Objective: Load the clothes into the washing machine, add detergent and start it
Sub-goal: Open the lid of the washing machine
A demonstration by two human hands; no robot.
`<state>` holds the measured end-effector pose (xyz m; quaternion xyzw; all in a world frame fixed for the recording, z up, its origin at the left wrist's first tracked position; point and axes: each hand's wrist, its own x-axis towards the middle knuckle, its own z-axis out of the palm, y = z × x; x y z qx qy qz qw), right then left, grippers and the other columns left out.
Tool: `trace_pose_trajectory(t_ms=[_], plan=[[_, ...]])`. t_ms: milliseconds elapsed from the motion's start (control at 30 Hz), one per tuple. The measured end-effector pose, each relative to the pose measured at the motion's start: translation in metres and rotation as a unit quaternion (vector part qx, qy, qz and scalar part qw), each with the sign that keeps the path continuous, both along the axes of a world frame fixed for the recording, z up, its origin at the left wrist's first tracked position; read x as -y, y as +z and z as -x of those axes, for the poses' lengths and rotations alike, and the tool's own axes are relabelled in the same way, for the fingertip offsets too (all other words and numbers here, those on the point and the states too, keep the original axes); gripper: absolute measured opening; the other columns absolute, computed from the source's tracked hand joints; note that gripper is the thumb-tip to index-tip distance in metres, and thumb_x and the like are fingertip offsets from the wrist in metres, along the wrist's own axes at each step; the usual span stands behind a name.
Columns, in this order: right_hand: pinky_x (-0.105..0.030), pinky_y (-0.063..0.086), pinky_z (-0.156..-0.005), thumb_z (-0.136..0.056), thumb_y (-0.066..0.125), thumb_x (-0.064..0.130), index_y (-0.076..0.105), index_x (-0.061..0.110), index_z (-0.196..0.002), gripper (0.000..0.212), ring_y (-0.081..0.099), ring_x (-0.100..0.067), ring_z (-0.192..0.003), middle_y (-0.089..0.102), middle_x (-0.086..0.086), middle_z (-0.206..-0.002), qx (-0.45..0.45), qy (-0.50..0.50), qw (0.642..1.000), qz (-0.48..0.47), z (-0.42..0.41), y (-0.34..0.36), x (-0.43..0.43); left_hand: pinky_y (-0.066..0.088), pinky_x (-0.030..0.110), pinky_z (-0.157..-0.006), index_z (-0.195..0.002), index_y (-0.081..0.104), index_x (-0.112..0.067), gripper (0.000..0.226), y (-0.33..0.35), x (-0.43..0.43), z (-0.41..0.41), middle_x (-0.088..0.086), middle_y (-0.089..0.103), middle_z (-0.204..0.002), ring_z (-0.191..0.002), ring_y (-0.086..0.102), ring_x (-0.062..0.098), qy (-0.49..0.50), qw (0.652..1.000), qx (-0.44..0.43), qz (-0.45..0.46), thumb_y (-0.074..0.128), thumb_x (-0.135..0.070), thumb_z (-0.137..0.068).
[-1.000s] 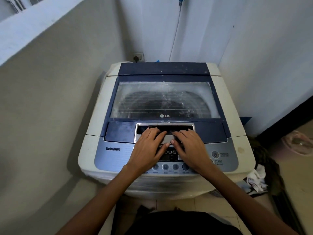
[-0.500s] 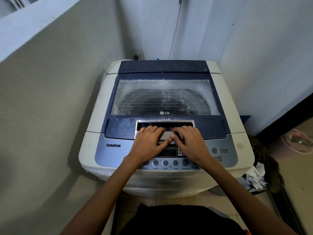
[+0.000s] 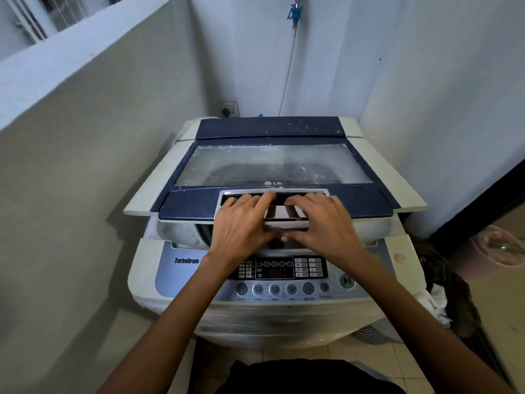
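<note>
Already both hands are on the lid handle [image 3: 279,213], the silver bar at the front middle of the washing machine [image 3: 284,322] lid. The left hand [image 3: 241,223] has its grip clamped on the left part of that bar, fingers hooked over the top into the dark recess and thumb tucked beneath. The right hand [image 3: 324,223] grips the right part in the same way, and its thumb tip nearly meets the other under the bar.

The lid [image 3: 272,166], dark blue with a cloudy glass window, is tilted up at its front edge and stands clear of the machine's top. Under that raised edge, on the machine's left side, a slice of the pale tub rim [image 3: 184,234] shows.

Just in front of the hands lies the control panel [image 3: 274,267] with its dark display, and a row of round buttons [image 3: 274,289] runs along the machine's front edge.

The clothes [image 3: 443,280] are a heap of dark and white fabric on the floor, against the machine's right side. Beyond them, farther right, sits a pinkish basin [image 3: 500,245].

Behind the machine a wall socket [image 3: 228,110] has a plug in it, and a thin hose [image 3: 288,66] hangs down the wall from a blue fitting [image 3: 295,12].
</note>
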<state>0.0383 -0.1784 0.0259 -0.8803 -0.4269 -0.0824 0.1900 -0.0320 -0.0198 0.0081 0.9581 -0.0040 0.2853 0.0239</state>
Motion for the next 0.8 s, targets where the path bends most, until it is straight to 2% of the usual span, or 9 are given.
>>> trace_pose_trajectory(t_ms=[67,133,233,333,400,533,633,733,800], plan=[[-0.031,0.032,-0.08,-0.064,0.079,0.038,0.059,0.021,-0.104,0.047,0.058,-0.021,-0.096,0.066,0.002,-0.096,0.048,-0.01,0.999,-0.011,-0.003,0.011,-0.003,0.035,0.031,-0.068,-0.114,0.05,-0.013,0.073,0.011,0.0,-0.005,0.002,0.071,-0.08,-0.073,0.066,0.022,0.02,0.999,0.035,-0.033,0.066,-0.059,-0.06],[-0.03,0.033,-0.079,-0.062,0.081,0.033,0.061,0.021,-0.096,0.041,0.061,-0.022,-0.093,0.068,0.003,-0.093,0.069,-0.014,0.997,-0.036,-0.008,0.02,-0.005,0.03,0.031,-0.073,-0.114,0.046,-0.014,0.076,0.018,-0.002,-0.011,0.003,0.071,-0.082,-0.074,0.064,0.022,0.037,0.995,0.08,-0.055,0.078,-0.049,-0.055],[-0.032,0.039,-0.084,-0.062,0.08,0.032,0.065,0.02,-0.095,0.039,0.062,-0.022,-0.091,0.068,0.003,-0.095,0.129,0.004,0.988,-0.086,-0.016,0.031,-0.005,0.032,0.037,-0.094,-0.115,0.047,-0.014,0.063,0.019,-0.009,-0.016,0.007,0.064,-0.105,-0.094,0.054,0.024,0.022,0.982,0.158,-0.102,0.078,-0.042,-0.068],[-0.034,0.045,-0.089,-0.071,0.075,0.028,0.067,0.014,-0.104,0.037,0.063,-0.023,-0.095,0.069,-0.002,-0.101,0.212,0.017,0.966,-0.145,-0.023,0.034,-0.007,0.022,0.042,-0.11,-0.118,0.046,-0.013,0.048,0.021,-0.014,-0.021,0.009,0.045,-0.126,-0.112,0.045,0.025,0.004,0.973,0.209,-0.1,0.071,-0.031,-0.081],[-0.038,0.045,-0.096,-0.078,0.073,0.025,0.066,0.011,-0.111,0.036,0.063,-0.023,-0.099,0.069,-0.006,-0.105,0.25,0.019,0.952,-0.177,-0.029,0.036,-0.009,0.018,0.042,-0.113,-0.121,0.045,-0.011,0.05,0.024,-0.017,-0.027,0.008,0.042,-0.131,-0.118,0.042,0.025,0.005,0.97,0.224,-0.095,0.073,-0.022,-0.081],[-0.046,0.037,-0.105,-0.088,0.065,0.019,0.061,0.008,-0.117,0.032,0.057,-0.024,-0.116,0.065,-0.01,-0.119,0.338,0.013,0.917,-0.21,-0.042,0.039,-0.02,0.023,0.045,-0.111,-0.13,0.044,-0.008,0.061,0.035,-0.024,-0.043,0.008,0.047,-0.138,-0.126,0.043,0.024,0.003,0.961,0.261,-0.088,0.076,-0.009,-0.078],[-0.045,0.03,-0.111,-0.088,0.063,0.011,0.051,0.006,-0.127,0.04,0.045,-0.025,-0.127,0.054,-0.01,-0.131,0.357,0.0,0.907,-0.221,-0.055,0.041,-0.033,0.019,0.043,-0.113,-0.141,0.033,-0.009,0.066,0.041,-0.031,-0.061,0.008,0.037,-0.146,-0.138,0.029,0.022,0.04,0.958,0.262,-0.112,0.069,-0.015,-0.085],[-0.042,0.025,-0.114,-0.086,0.062,0.002,0.044,0.004,-0.131,0.048,0.039,-0.025,-0.131,0.045,-0.01,-0.136,0.364,-0.017,0.903,-0.228,-0.069,0.047,-0.046,0.01,0.038,-0.115,-0.145,0.021,-0.014,0.059,0.051,-0.038,-0.081,0.004,0.028,-0.148,-0.145,0.01,0.017,0.076,0.954,0.256,-0.133,0.049,-0.033,-0.097],[-0.04,0.022,-0.115,-0.09,0.057,0.003,0.043,0.004,-0.132,0.045,0.038,-0.025,-0.132,0.044,-0.01,-0.137,0.368,-0.019,0.898,-0.241,-0.082,0.056,-0.054,0.009,0.036,-0.115,-0.145,0.02,-0.015,0.055,0.062,-0.045,-0.093,0.003,0.027,-0.148,-0.143,0.014,0.018,0.08,0.954,0.253,-0.141,0.039,-0.039,-0.099]])
